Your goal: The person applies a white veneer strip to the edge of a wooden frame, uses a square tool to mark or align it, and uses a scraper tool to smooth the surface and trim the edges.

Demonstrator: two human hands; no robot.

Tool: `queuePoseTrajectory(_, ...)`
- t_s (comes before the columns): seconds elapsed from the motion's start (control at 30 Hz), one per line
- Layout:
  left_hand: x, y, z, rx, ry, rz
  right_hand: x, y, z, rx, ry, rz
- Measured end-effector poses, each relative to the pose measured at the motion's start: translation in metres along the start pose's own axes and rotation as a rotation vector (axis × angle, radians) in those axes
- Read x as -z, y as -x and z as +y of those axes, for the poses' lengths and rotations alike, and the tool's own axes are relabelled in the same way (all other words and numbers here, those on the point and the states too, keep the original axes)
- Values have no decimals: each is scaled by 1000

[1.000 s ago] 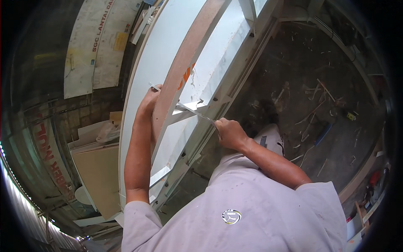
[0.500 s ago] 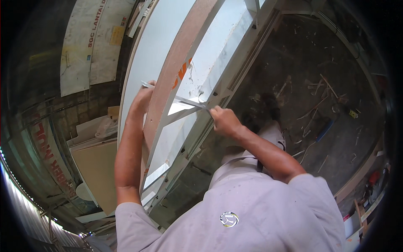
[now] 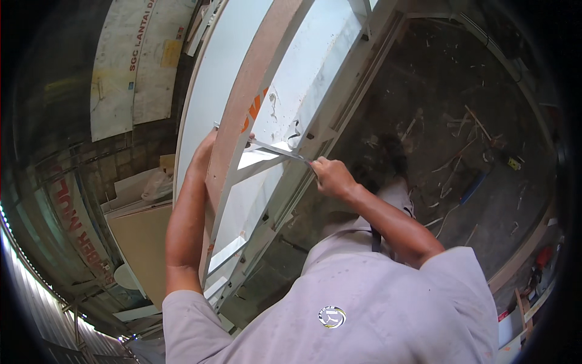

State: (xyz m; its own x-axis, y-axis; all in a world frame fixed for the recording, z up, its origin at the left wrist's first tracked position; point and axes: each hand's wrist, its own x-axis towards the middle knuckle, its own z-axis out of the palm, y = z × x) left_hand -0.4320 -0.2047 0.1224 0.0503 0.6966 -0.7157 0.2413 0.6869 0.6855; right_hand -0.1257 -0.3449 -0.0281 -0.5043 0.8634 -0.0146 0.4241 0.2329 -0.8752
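Observation:
A thin, flat grey metal strip (image 3: 279,150) runs crosswise under a brown-edged board (image 3: 233,124) of a white panelled frame. My right hand (image 3: 335,177) is closed round its near right end, where a small red spot shows by the fingers. At the other end, my left hand (image 3: 206,148) is closed about the strip beside the board. Part of that hand is hidden by the board, and fingertips show on its inner side. The strip's far tip only just sticks out past the left hand. What exact tool the strip is, I cannot tell.
Scraps and offcuts lie on the dark floor at right, with a blue-handled tool (image 3: 470,189) among them. A tan sheet (image 3: 142,242) leans at left below a clear plastic bag (image 3: 159,185). Large pale printed boards (image 3: 115,91) stand at the upper left.
The strip has slid to the right and toward me, with my right hand drawing outward. Less of its far tip shows past my left hand, whose fingertips now appear inside the frame.

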Motion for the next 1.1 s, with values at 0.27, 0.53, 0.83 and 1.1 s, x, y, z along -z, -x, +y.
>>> queuePoseTrajectory(0.27, -1, -16, 0, 135, -83, 111, -4, -23, 3, -40, 65, -13)
queuePoseTrajectory(0.53, -15, 45, 51, -133, -687, 753, 34, -24, 23, -156, 48, 76)
queuePoseTrajectory(0.83, -232, 98, -30, -581, -1084, 569, 196, 38, 75, -388, 29, 384)
queuePoseTrajectory(1.1, -189, -38, -117, -199, -1887, 581, 243, 80, 74, -233, 0, 230)
